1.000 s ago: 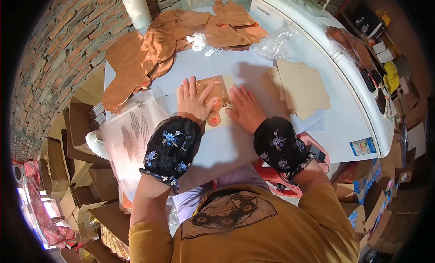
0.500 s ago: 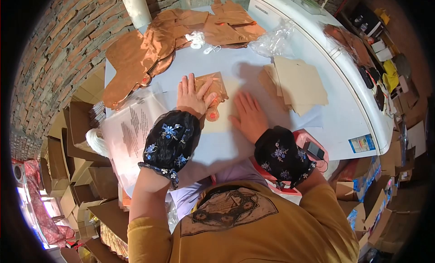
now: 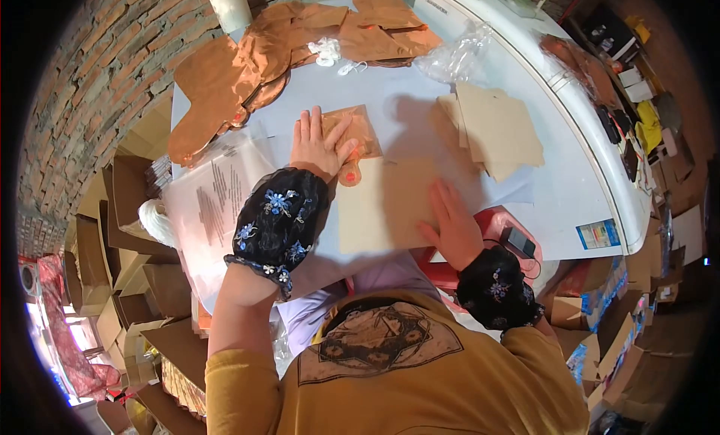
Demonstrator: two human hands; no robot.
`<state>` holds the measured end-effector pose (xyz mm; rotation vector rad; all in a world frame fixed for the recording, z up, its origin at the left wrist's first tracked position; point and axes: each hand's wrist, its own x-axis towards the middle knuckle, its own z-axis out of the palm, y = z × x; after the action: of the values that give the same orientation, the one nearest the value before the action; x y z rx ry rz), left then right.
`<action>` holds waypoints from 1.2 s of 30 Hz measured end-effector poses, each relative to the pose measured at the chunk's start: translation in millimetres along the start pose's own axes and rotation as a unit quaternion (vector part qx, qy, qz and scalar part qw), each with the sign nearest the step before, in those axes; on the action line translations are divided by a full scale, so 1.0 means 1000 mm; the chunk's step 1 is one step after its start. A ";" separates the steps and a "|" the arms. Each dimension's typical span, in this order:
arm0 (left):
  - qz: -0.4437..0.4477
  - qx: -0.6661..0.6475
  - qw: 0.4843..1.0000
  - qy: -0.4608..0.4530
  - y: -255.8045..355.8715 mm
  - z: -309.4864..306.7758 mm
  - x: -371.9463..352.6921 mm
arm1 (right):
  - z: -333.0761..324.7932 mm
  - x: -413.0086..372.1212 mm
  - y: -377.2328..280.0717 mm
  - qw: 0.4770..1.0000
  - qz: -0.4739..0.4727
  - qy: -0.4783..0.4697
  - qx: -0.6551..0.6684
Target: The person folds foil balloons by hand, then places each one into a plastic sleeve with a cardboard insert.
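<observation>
Apparent step: left hand [image 3: 319,146] steadying the copper-coloured sheet [image 3: 364,126], right hand [image 3: 457,229] working the beige card [image 3: 379,210].
Left hand flat, fingers spread, unclenched, partly covering the sheet, which lies between the hands on the pale table [image 3: 322,97]. Card just beside it, nearer the body. Right-hand fingers extended at the card's right edge, not clenched; can't tell if they press. Card stack [image 3: 502,131] farther right. Next move seems to call for light left pressure, card kept flat.

A white pipe [image 3: 228,6] stands beside a brick wall [image 3: 112,82].
</observation>
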<state>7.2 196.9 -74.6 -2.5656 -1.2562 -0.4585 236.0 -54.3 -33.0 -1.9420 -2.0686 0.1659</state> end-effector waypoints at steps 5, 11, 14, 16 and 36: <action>-0.006 -0.004 1.000 -0.003 0.002 -0.003 -0.001 | -0.017 -0.010 0.008 0.997 -0.077 -0.025 -0.015; -0.019 -0.032 0.999 -0.007 0.001 -0.003 -0.001 | -0.007 -0.016 0.013 0.979 -0.191 -0.032 -0.067; -0.005 -0.052 0.998 0.023 0.001 -0.001 -0.003 | -0.024 -0.020 0.017 0.968 -0.251 0.008 0.006; -0.005 -0.058 0.998 0.018 0.001 -0.006 -0.001 | -0.053 -0.014 0.024 0.974 -0.217 -0.002 0.064; -0.013 -0.042 0.999 0.015 0.003 -0.006 -0.004 | -0.136 0.043 0.149 0.990 -0.071 -0.047 -0.115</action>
<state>6.1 190.2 -71.4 -2.6032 -1.2863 -0.5650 416.5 -16.3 59.4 -1.9350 -2.3710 -0.0131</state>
